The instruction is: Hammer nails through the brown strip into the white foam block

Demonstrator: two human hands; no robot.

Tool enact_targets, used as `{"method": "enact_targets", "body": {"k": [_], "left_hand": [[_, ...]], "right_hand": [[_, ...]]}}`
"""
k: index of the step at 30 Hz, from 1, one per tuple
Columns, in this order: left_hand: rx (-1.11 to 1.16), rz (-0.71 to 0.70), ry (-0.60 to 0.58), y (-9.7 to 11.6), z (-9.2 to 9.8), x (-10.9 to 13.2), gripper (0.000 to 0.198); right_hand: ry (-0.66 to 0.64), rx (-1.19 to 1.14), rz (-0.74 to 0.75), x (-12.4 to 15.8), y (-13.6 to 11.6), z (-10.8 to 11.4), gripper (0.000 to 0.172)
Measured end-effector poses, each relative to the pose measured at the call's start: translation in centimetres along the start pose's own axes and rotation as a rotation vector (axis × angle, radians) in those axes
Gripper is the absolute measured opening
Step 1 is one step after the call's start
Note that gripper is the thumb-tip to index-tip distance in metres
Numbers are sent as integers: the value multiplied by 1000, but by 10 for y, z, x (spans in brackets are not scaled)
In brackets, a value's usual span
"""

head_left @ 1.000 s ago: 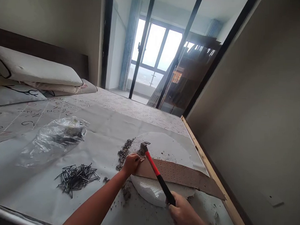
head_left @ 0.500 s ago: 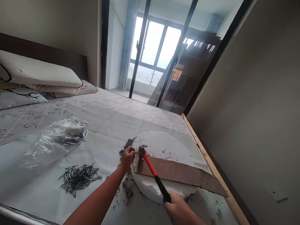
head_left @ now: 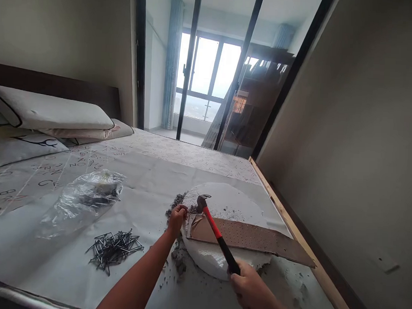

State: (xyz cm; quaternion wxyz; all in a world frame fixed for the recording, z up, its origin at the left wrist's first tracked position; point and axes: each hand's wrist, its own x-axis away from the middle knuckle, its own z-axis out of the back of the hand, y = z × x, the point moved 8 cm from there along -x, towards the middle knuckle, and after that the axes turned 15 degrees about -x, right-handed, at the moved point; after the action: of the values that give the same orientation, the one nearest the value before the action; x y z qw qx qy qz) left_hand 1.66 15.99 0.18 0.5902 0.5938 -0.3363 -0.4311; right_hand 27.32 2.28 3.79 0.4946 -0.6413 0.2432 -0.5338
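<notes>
My right hand (head_left: pixel 250 284) is wrapped round the black grip of a claw hammer (head_left: pixel 214 224) with a red and black handle. The hammer's head is over the left end of a brown strip (head_left: pixel 246 233) dotted with rows of small holes. Under the strip is a thick, round white foam-like slab (head_left: pixel 218 260). At the slab's left edge, close to the hammer head, my left hand (head_left: pixel 177 217) is closed in a pinch. What its fingertips hold, if anything, is too small to make out. Grey crumbs (head_left: pixel 178 258) lie along the slab's left side.
A pile of nails (head_left: pixel 115 250) lies on the pale sheet (head_left: pixel 146 179) to the left, with a clear plastic bag (head_left: pixel 84 194) behind it. Pillows (head_left: pixel 57 109) are at the far left. A wooden rail (head_left: pixel 285 217) runs along the right side, near the wall.
The hammer head has moved slightly up and to the right, away from the strip's end. My left hand stays pinched at the slab's edge. The camera view has tilted a little.
</notes>
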Motion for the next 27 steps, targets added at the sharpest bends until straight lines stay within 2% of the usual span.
{"method": "enact_targets", "body": {"k": [2, 4, 7, 9, 12, 14, 16, 20, 27], "left_hand": [[34, -11, -14, 8, 2, -1, 10], [-15, -25, 10, 17, 14, 0, 11], [-298, -89, 109, 33, 48, 10, 13], [-560, -153, 124, 37, 69, 24, 14], [-947, -163, -38, 19, 81, 51, 13], [-1151, -92, -156, -4, 86, 67, 11], [-1291, -4, -211, -24, 90, 79, 8], [-1380, 112, -207, -42, 93, 85, 11], [-1369, 133, -142, -36, 94, 78, 12]], "right_hand": [[1, -88, 68, 9, -4, -1, 14], [-19, -188, 108, 17, 2, -3, 21], [-54, -357, 128, 27, 25, -8, 27], [-60, -437, 125, 32, 42, -9, 29], [-38, -475, 97, 38, 62, -4, 30], [-27, -477, 83, 42, 68, 2, 31], [-26, -484, 80, 44, 70, 9, 32], [-21, -504, 78, 43, 70, 21, 30], [2, -516, 128, 48, 57, 39, 31]]}}
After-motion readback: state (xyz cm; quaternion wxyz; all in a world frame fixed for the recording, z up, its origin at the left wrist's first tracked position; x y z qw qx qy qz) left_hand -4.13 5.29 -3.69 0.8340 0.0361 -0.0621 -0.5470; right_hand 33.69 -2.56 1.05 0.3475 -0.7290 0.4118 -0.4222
